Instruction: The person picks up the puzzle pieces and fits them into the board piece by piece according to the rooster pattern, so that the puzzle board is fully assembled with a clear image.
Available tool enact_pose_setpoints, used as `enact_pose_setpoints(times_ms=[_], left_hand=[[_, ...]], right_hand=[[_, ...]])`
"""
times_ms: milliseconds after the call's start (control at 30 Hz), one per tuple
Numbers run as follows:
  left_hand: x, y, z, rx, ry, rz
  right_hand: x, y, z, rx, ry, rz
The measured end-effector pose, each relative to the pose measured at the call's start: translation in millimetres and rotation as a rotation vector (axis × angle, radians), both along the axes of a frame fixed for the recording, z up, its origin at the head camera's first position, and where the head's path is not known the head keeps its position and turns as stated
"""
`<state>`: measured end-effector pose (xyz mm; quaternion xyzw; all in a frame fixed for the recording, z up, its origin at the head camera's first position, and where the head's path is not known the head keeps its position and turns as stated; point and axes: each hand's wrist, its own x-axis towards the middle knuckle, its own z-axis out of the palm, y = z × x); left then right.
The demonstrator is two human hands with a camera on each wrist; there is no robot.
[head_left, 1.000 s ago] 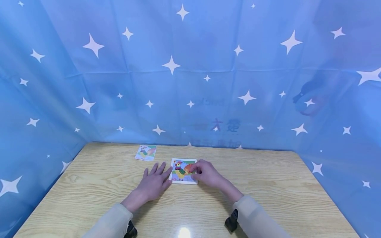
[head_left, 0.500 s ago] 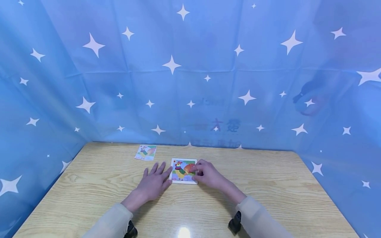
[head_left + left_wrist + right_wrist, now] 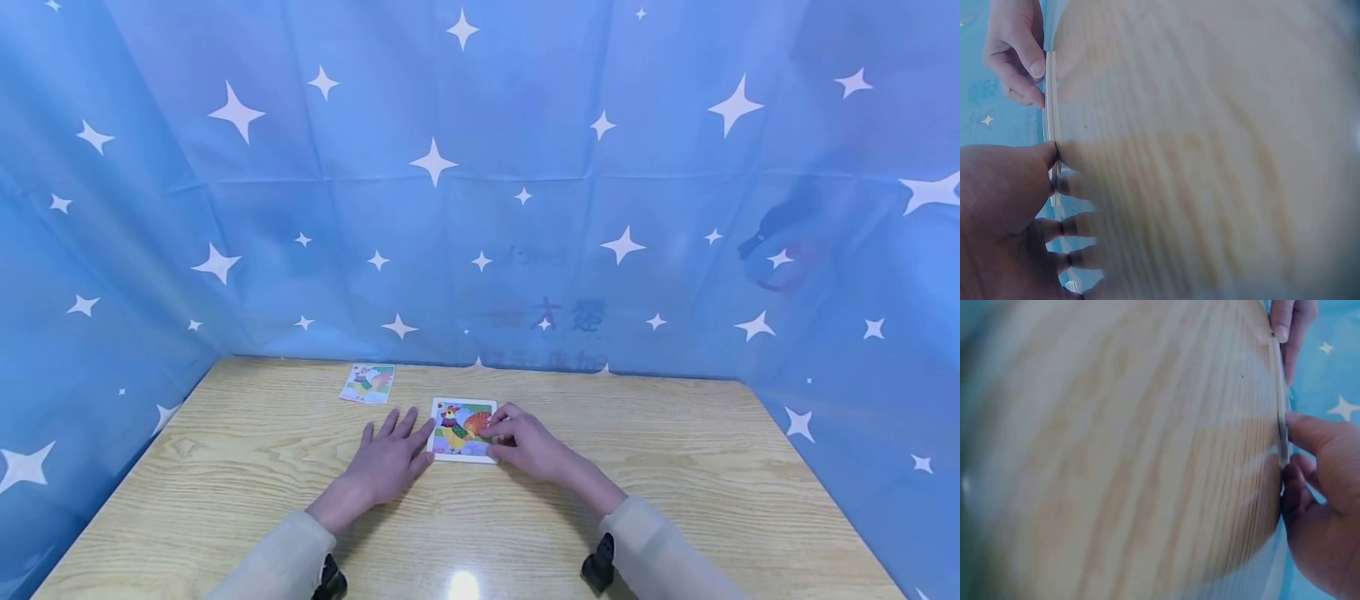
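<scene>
A square rooster jigsaw puzzle (image 3: 456,430) in a white frame lies flat near the middle of the table. My left hand (image 3: 381,467) rests palm down on its left, fingers spread and straight, the thumb side touching the frame's left edge. From the right my right hand (image 3: 531,443) reaches over the puzzle's right part; its thumb and bent fingers touch the picture's lower right area. Whether a loose piece sits between them is hidden. Seen edge-on in the right wrist view, the puzzle (image 3: 1280,394) has the right thumb (image 3: 1304,428) against its face.
A paper card (image 3: 367,384) with a paler rooster picture lies at the back left of the wooden table (image 3: 675,467). Behind the table hangs a blue curtain (image 3: 495,217) with white stars. Dark wrist devices (image 3: 597,565) sit at both cuffs.
My right hand has slid slightly to the right over the puzzle, uncovering a little more of the rooster's tail. The left hand and the card have stayed put.
</scene>
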<state>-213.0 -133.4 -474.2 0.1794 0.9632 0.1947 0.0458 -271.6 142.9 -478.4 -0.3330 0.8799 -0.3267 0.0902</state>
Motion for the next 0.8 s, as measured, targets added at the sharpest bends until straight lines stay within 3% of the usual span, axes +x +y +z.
enact_pose_setpoints(times_ms=[800], left_hand=[[0.2, -0.6, -0.4, 0.015, 0.004, -0.011]], right_hand=[[2.4, 3.9, 1.2, -0.067, -0.091, -0.046]])
